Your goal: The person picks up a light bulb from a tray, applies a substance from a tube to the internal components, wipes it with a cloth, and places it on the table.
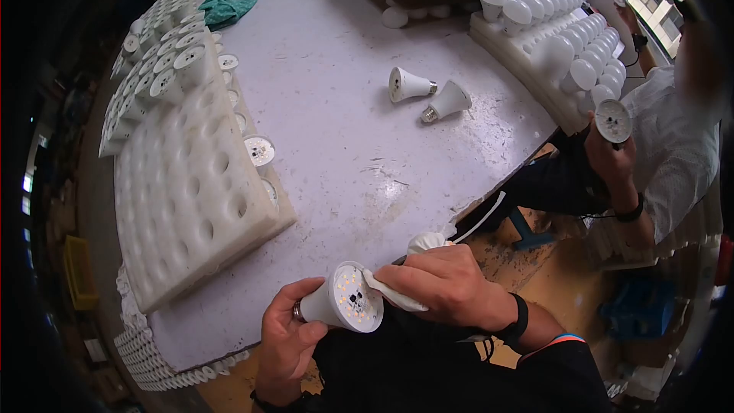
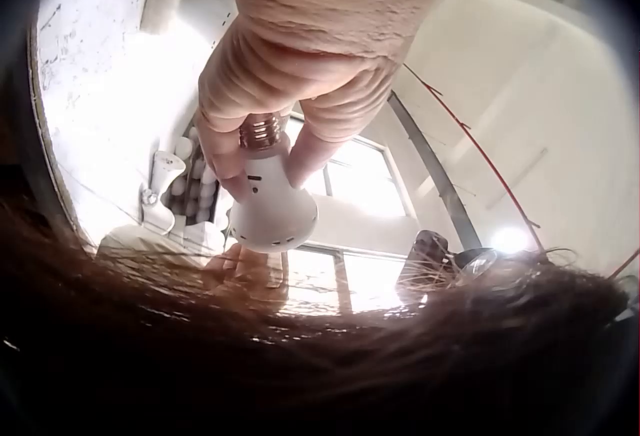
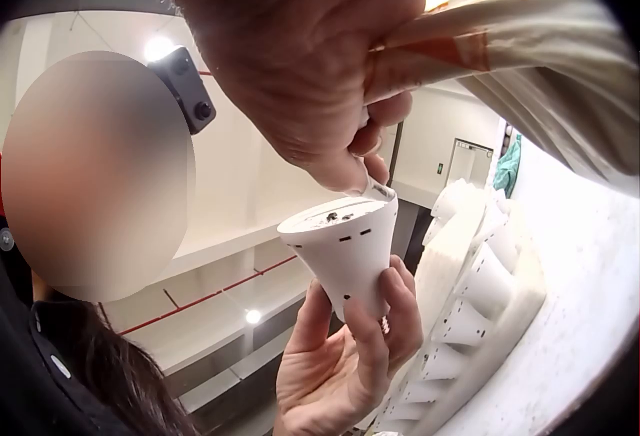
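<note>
My left hand [image 1: 281, 340] grips a white LED bulb base [image 1: 321, 307] near its screw cap, fingers and thumb on opposite sides. The bulb has no dome, and its round board with small yellow LEDs faces toward the right hand. The metal screw thread [image 2: 262, 131] shows between the fingers in the left wrist view. My right hand [image 1: 455, 287] holds a soft white plastic bag [image 3: 540, 66] with orange print, its body sticking out behind the fist. The bag's narrow white end [image 1: 397, 293] is right at the bulb's rim.
Two domeless bulbs [image 1: 413, 86] lie on the white table [image 1: 329, 107]. A foam tray [image 1: 191, 183] with domeless bulbs stands at left, beside a green cloth [image 1: 231, 6]. Domed bulbs fill a foam tray [image 1: 497, 50] at right. Another person's hand [image 1: 612, 157] holds a bulb there.
</note>
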`<state>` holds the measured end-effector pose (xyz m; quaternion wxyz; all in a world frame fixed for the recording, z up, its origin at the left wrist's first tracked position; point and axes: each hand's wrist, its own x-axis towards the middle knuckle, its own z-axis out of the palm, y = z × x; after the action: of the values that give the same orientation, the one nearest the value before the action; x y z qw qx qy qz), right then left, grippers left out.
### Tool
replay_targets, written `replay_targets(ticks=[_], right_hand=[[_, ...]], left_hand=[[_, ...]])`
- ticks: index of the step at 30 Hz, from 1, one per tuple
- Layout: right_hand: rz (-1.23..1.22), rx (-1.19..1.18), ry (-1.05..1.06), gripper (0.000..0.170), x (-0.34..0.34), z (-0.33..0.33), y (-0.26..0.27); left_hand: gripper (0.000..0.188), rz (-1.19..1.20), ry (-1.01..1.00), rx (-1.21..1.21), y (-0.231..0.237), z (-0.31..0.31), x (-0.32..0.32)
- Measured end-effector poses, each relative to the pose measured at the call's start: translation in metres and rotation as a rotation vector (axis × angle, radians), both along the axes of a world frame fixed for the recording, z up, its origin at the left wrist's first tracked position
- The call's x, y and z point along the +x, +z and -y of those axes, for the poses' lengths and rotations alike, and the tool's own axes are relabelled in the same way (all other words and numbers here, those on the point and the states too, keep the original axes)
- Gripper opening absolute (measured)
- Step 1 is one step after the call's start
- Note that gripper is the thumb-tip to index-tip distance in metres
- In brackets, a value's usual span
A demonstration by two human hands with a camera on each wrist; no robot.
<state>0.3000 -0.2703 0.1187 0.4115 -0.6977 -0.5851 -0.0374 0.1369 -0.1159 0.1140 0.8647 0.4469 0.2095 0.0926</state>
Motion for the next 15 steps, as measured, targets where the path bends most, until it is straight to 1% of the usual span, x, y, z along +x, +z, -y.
replay_targets(ticks=[4,6,8,13,15], right_hand=[[-0.002,-0.045,0.008,0.026,-0.0002,0.0015,0.0000],[-0.013,-0.046,0.016,0.025,-0.0007,0.0014,-0.0022],[-0.026,-0.046,0.026,0.024,-0.0014,0.0012,-0.0033],[-0.157,-0.053,0.051,0.020,-0.0037,0.0009,-0.0029],[-0.203,-0.067,0.058,0.019,-0.0042,0.0012,-0.0012]], left_hand=[[0.046,0.037,0.007,-0.079,0.0044,-0.0019,0.0007],[0.041,0.063,0.036,0.013,0.0025,-0.0038,-0.0003],[0.038,0.069,0.053,0.020,0.0054,-0.0027,0.0012],[0.033,0.080,0.101,0.064,0.0017,-0.0012,0.0005],[0.031,0.133,0.099,0.129,-0.0022,-0.0028,-0.0005]])
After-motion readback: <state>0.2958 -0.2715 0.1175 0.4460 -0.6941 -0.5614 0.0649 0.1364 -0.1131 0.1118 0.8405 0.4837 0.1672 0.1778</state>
